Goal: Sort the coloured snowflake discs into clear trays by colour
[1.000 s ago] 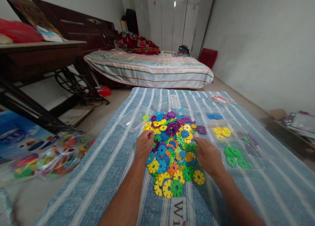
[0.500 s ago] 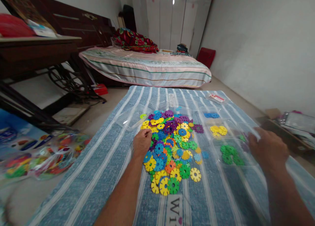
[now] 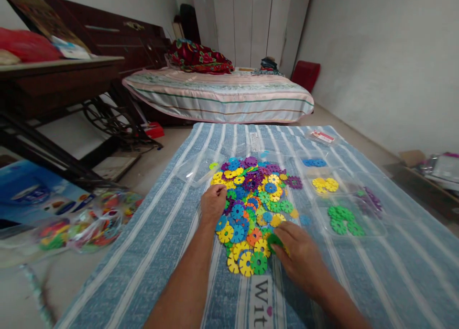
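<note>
A heap of coloured plastic snowflake discs lies on a blue striped cloth. My left hand rests curled at the heap's left edge, fingers closed on something I cannot make out. My right hand is at the heap's near right corner, its fingers pinched on a green disc. To the right stand clear trays holding sorted discs: blue ones, yellow ones, green ones and purple ones.
A clear empty tray sits left of the heap. A plastic bag of more discs and a blue box lie on the floor at left. A bed, a dark table and a wardrobe stand beyond.
My right hand came back from the sorted trays on the right to the near right of the heap and closed on a green disc. My left hand stayed put.
</note>
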Action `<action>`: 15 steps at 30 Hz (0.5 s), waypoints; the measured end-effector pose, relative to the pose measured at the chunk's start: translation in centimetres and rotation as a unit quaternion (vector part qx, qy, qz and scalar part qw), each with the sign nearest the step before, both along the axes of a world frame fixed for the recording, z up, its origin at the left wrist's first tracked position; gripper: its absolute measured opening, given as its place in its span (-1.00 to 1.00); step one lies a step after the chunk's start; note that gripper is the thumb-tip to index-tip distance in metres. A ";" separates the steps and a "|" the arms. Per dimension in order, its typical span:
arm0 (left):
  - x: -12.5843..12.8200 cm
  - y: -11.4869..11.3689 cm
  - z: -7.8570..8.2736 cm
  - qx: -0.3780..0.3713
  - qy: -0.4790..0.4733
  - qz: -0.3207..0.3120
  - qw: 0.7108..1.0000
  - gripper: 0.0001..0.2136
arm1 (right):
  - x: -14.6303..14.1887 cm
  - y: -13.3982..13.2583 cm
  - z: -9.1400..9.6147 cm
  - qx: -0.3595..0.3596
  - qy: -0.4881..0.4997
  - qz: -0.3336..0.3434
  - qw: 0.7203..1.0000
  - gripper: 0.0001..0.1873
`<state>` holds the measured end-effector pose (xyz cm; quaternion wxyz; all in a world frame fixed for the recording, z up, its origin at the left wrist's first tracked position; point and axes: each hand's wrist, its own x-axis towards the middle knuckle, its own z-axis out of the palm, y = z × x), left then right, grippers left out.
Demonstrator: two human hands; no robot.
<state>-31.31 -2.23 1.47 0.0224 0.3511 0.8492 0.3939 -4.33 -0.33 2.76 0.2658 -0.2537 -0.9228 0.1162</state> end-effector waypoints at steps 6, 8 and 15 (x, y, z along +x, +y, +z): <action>0.0 0.0 -0.1 0.003 -0.001 -0.004 1.000 -0.81 | 0.1 -0.7 -1.2 0.009 -0.048 -0.058 0.997 -0.60; 0.0 0.0 0.0 0.005 -0.005 -0.006 1.000 -0.81 | 0.2 -0.9 -1.6 0.017 -0.044 -0.065 0.997 -0.64; 0.1 0.0 0.1 0.003 -0.016 -0.001 1.000 -0.81 | 0.7 -0.8 -2.5 0.012 0.022 -0.051 0.998 -0.77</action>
